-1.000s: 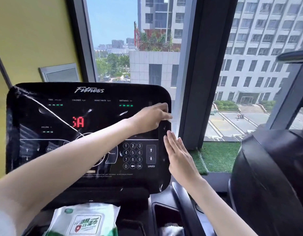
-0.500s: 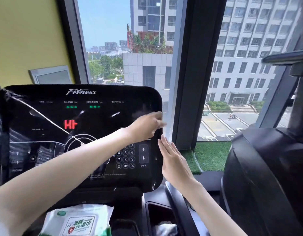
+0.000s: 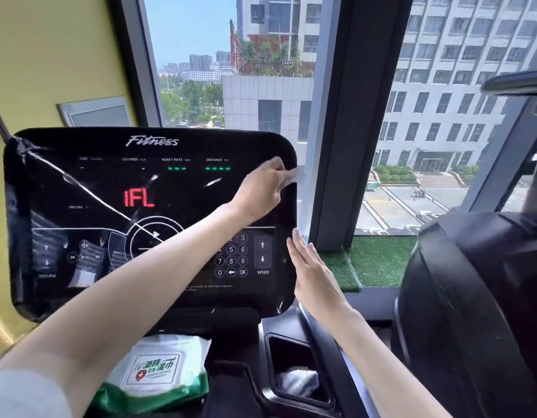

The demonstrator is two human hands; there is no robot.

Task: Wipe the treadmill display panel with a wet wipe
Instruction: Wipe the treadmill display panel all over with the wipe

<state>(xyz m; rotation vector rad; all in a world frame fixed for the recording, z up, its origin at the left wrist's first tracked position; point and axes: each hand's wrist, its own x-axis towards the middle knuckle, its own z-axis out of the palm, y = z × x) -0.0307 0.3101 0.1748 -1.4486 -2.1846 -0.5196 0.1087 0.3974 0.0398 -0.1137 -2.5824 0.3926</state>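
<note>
We reach our left hand (image 3: pixel 262 188) across the display panel (image 3: pixel 146 218) to its upper right edge. The fingers (image 3: pixel 284 176) look pinched on something pale and thin (image 3: pixel 299 173) at the rim; it's blurred, so we can't tell if it's a wipe or the panel's plastic film. Our right hand (image 3: pixel 311 268) lies flat along the panel's right side, lower down, fingers pressed together and straight, tips touching or just beside the edge, holding nothing.

The panel is black w/ "Fitness" at top, red letters "IFL" mid-screen, green dashes under HEART RATE and DISTANCE, a number pad (image 3: pixel 231 256) and SPEED arrows bottom right. A crinkled clear film shows at its left edge.

Below the panel, a white-and-green wet wipe pack (image 3: pixel 158 372) sits on the console tray, partly under our left forearm. To its right, a cup holder (image 3: pixel 297 372) has a crumpled white wad (image 3: pixel 299 381) in it, maybe a used wipe.
</note>
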